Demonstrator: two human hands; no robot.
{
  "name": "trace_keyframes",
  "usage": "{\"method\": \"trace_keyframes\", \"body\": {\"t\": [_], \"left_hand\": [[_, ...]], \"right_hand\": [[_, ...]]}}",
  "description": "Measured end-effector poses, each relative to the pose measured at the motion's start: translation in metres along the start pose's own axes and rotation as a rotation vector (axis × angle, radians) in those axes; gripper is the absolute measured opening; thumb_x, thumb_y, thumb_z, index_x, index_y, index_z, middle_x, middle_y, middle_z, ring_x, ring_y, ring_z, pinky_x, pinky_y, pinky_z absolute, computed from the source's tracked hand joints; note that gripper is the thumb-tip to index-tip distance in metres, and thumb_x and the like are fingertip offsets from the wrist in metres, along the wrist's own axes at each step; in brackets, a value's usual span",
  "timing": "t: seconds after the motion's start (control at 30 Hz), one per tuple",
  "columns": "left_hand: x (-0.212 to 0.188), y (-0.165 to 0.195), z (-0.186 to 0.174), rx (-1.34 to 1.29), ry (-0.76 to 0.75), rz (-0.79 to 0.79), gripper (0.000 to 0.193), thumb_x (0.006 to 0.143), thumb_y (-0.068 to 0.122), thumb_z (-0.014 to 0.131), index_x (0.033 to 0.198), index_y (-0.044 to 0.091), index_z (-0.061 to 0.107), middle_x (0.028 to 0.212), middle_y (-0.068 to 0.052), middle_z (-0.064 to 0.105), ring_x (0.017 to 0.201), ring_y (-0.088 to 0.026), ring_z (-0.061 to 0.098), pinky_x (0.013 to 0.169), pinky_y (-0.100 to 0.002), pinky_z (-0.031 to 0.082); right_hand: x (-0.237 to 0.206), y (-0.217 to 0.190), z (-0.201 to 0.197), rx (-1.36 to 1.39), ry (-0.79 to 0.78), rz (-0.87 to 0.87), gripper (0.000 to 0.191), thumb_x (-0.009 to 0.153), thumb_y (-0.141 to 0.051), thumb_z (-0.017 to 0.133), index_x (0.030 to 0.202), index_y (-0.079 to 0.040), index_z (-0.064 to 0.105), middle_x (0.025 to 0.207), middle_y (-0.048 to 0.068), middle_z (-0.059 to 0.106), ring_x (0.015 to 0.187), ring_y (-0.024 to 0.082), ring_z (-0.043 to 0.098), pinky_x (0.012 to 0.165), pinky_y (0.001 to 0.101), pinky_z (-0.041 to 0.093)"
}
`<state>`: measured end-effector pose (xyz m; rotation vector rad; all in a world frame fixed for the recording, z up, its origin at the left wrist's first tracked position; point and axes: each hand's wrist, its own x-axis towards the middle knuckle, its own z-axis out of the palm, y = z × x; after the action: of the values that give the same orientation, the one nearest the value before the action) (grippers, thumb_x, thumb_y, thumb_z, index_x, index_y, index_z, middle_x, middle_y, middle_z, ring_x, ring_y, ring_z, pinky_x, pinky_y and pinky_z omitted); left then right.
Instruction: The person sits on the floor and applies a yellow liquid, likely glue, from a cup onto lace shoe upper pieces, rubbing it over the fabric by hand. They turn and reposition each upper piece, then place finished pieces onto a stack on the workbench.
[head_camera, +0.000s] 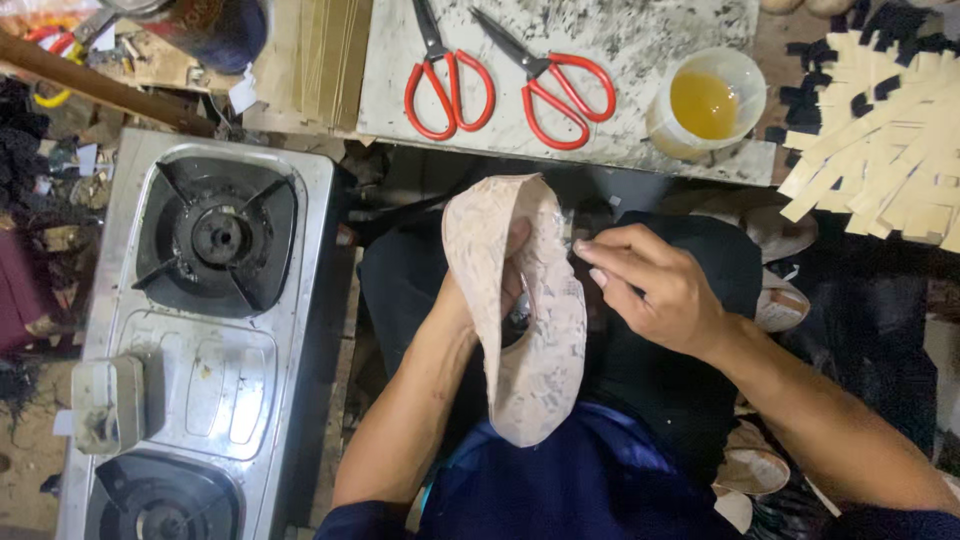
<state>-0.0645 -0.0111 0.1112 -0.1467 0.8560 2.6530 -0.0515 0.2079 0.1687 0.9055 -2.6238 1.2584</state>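
Observation:
My left hand (497, 283) is pushed inside a pale pink lace-patterned shoe upper (535, 350), holding it up over my lap; only fingers show through the opening. My right hand (655, 285) pinches the upper's right edge near its top, where a bit of clear film or thread (572, 238) shows. The shoe piece hangs toe-down over my dark trousers and blue shirt.
A steel two-burner gas stove (200, 330) stands at left with a small tin (108, 403) on it. Ahead lies a marble slab (600, 60) with two red-handled scissors (450, 85) (560, 90) and a cup of yellow glue (705, 105). Beige strips (880, 140) pile at right.

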Motion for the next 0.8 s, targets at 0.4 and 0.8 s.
{"method": "trace_keyframes", "body": {"t": [0.4,0.8], "left_hand": [[-0.004,-0.004,0.0,0.104,0.046,-0.043,0.032,0.1,0.015,0.069,0.128,-0.001,0.064,0.113,-0.013,0.07,0.097,-0.022,0.07,0.081,-0.037,0.06],[0.006,0.005,0.005,-0.131,0.242,0.011,0.029,0.101,0.008,0.054,0.13,0.004,0.059,0.114,-0.008,0.07,0.102,-0.021,0.07,0.091,-0.038,0.059]], "right_hand": [[0.005,0.004,-0.005,-0.181,-0.044,-0.181,0.041,0.077,0.006,0.072,0.115,-0.008,0.075,0.118,0.015,0.067,0.096,0.029,0.072,0.083,0.0373,0.06],[-0.005,-0.002,0.005,0.273,0.032,0.111,0.038,0.09,0.007,0.067,0.127,0.002,0.064,0.132,0.018,0.056,0.099,0.017,0.073,0.083,0.0275,0.061]]}}
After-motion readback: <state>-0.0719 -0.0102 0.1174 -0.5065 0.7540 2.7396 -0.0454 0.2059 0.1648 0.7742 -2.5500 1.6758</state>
